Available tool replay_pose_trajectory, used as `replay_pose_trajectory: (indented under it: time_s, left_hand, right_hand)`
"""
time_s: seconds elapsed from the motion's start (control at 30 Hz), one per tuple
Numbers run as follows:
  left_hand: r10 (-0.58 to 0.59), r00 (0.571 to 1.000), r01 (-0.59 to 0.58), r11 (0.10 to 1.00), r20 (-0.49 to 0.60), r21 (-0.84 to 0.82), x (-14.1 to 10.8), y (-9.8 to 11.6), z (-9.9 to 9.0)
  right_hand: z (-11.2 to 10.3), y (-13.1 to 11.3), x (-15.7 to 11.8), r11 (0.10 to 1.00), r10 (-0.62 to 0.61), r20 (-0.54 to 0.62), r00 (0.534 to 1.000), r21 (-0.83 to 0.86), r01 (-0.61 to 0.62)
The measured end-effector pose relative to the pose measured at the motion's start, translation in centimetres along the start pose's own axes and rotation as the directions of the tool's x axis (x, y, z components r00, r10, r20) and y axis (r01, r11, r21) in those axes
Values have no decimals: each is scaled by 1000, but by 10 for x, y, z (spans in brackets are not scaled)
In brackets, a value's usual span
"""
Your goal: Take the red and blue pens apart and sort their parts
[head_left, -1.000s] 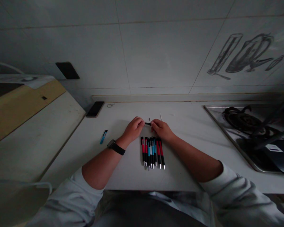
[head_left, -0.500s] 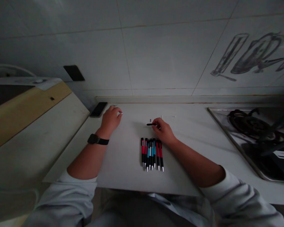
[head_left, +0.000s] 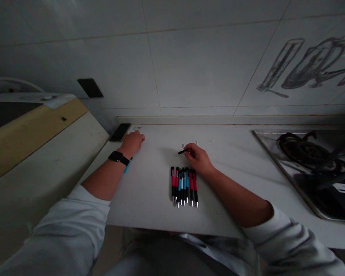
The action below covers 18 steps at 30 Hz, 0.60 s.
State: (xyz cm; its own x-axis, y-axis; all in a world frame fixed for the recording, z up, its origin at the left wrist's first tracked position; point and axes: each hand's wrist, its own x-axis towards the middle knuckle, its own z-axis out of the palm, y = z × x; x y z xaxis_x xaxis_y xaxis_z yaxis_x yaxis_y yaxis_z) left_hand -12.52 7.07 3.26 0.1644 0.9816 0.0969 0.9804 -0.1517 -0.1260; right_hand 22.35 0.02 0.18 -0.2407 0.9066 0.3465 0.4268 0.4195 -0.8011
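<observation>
My left hand [head_left: 133, 142] rests at the back left of the counter with its fingers curled. A tiny piece seems to be at its fingertips, too small to name. Partly hidden by the watch strap on that wrist lies a blue pen part [head_left: 127, 166]. Between thumb and fingers, my right hand [head_left: 198, 156] grips a short black pen part [head_left: 182, 151] that points left. Just in front of this hand lies a row of several pens [head_left: 184, 187], red, blue and white with black grips, their silver tips toward me. A tiny dark piece [head_left: 182, 145] sits behind the black part.
A phone [head_left: 120, 132] lies left of my left hand, near a thin ring-like item [head_left: 137, 128]. Small white pieces [head_left: 197, 142] are behind my right hand. A gas stove [head_left: 310, 161] stands at right, a white cabinet-like box [head_left: 54, 145] at left. The tiled wall [head_left: 195, 69] closes the back.
My left hand has moved left and its forearm has shifted outward, uncovering the blue pen part. The black part in my right hand has tilted slightly, its left end lower.
</observation>
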Motion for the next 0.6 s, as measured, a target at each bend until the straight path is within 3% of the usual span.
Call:
replay_pose_trajectory:
  time_s: [0.23,0.33,0.4,0.47,0.53,0.6]
  left_hand:
    - [-16,999,13,998,-50,-55,-7,-2,-26]
    - [115,984,-142,969,-137,-203,-10,14,-39]
    - [296,935,-349,870,-196,-348,-15,37,-46]
    - [463,852,-523,724,-246,-450,-23,64,-51]
    - [550,787,-608,618,-279,-498,-31,91,-54]
    - [591,752,-643,559,-292,-524,-38,112,-54]
  right_hand:
    - [2,7,2,990,53,20,998,130,-55]
    - [5,14,4,976,87,26,996,197,-90]
    - [6,16,5,968,96,33,995,230,-101]
    - [7,16,5,955,95,56,994,276,-107]
    - [7,13,5,938,87,94,992,329,-113]
    - [7,10,4,925,81,129,988,361,-123]
